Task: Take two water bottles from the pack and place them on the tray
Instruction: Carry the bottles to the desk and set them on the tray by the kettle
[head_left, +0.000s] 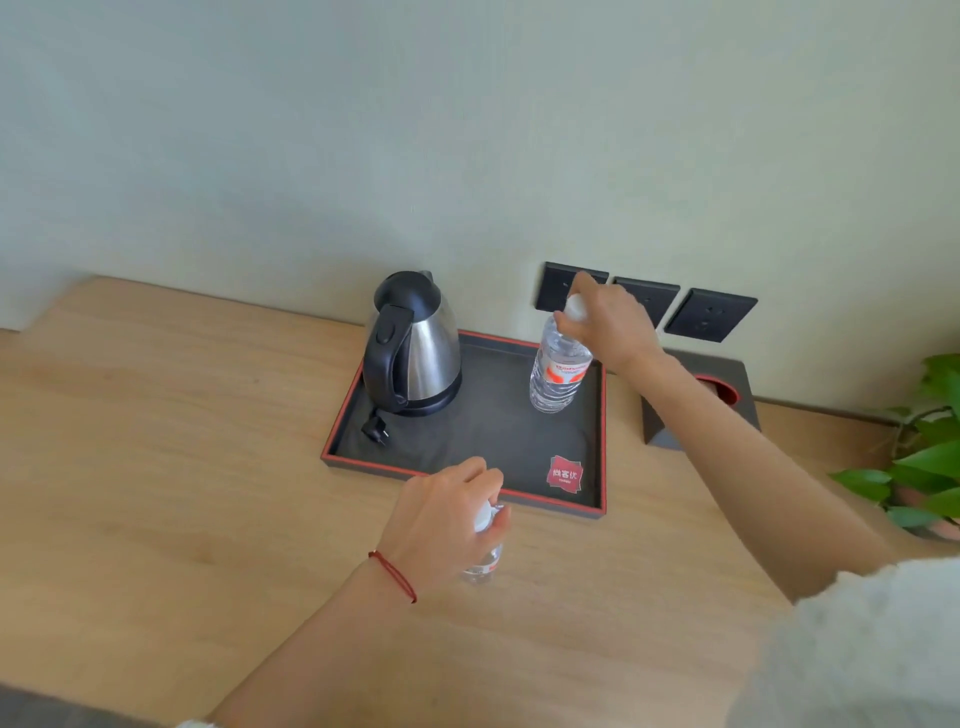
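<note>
A: While your right hand (610, 325) pinches the cap of the clear plastic water bottle with the red label (558, 371), upright at the back right of the dark red-rimmed tray (602, 441), what's left?

B: Your left hand (441, 525) grips the second clear bottle (485, 564) over the wooden counter (156, 467), just short of the tray. Looks like it needs lifting over the rim, clear of the steel kettle (415, 345).

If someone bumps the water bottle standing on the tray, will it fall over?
Probably easily: the water bottle is tall and narrow. It looks full, so likely heavy for its size. Right now the right hand grips its cap, steadying it on the tray.
</note>
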